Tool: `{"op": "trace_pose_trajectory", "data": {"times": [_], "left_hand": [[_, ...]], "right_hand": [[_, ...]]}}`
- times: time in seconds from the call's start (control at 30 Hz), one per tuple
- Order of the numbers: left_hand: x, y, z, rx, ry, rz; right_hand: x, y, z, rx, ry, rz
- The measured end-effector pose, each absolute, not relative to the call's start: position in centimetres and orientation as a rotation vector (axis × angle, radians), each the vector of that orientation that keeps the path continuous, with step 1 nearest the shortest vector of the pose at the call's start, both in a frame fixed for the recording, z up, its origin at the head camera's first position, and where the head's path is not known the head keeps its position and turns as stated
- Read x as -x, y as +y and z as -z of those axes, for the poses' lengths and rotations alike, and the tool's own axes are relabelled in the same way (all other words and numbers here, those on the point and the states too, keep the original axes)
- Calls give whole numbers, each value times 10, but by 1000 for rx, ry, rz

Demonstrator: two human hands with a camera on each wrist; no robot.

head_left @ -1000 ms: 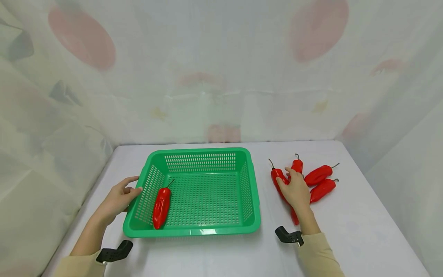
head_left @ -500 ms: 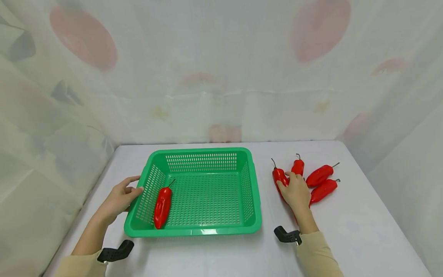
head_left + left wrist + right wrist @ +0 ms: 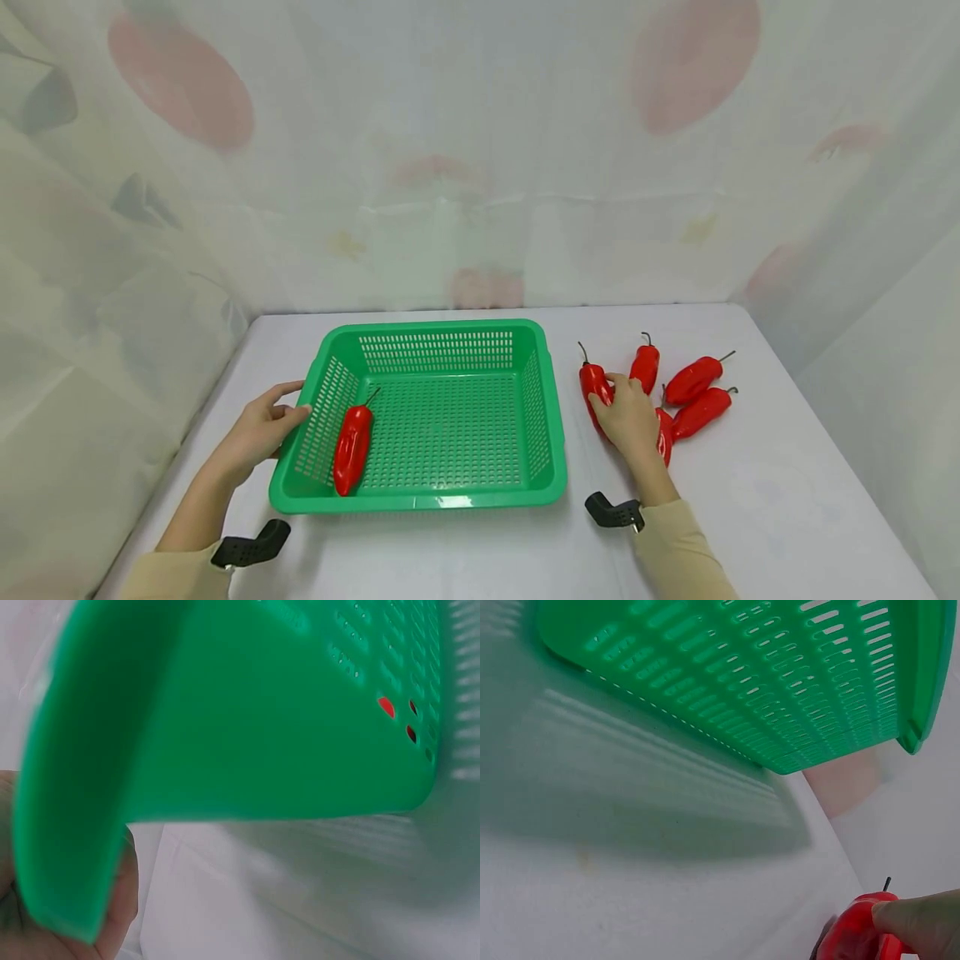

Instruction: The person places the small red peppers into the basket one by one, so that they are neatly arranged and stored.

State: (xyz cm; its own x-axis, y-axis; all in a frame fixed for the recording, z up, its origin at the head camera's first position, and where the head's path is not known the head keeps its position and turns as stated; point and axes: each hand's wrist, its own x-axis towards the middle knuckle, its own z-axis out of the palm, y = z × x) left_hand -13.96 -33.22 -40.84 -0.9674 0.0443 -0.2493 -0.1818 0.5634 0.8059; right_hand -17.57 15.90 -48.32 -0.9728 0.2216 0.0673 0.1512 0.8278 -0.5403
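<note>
My left hand [image 3: 258, 429] grips the left rim of a green plastic basket [image 3: 420, 503], thumb over the edge. In the left wrist view, fingers [image 3: 121, 907] show behind the basket's lip. One red chili pepper [image 3: 352, 450] lies inside the basket at its left, stem toward the back. Right of the basket, my right hand [image 3: 628, 417] pinches another red chili pepper [image 3: 593, 385], the leftmost of the group on the table. In the right wrist view the thumb [image 3: 915, 919] presses on that pepper's side, its dark stem pointing up; the other fingers are mostly hidden there.
Several more red chili peppers lie close by: one behind the hand [image 3: 645, 367], two at its right, the far pepper [image 3: 693, 380] and near pepper [image 3: 702, 412], and one partly covered by the wrist [image 3: 664, 437]. A white cloth covers the table [image 3: 795, 500]; a patterned curtain [image 3: 480, 208] hangs behind.
My right hand has shifted a little left, and the leftmost chili pepper has moved with it, uncovering another pepper beside the wrist. The left hand and basket stay nearly still.
</note>
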Motion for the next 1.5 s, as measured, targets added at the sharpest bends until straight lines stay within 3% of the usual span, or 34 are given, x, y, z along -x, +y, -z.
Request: {"op": "trace_pose_trajectory", "data": {"times": [1.5], "left_hand": [[140,-332,410,119,2566,-1355]], "right_hand": [[181,153,487,326,-2880,-877]]}}
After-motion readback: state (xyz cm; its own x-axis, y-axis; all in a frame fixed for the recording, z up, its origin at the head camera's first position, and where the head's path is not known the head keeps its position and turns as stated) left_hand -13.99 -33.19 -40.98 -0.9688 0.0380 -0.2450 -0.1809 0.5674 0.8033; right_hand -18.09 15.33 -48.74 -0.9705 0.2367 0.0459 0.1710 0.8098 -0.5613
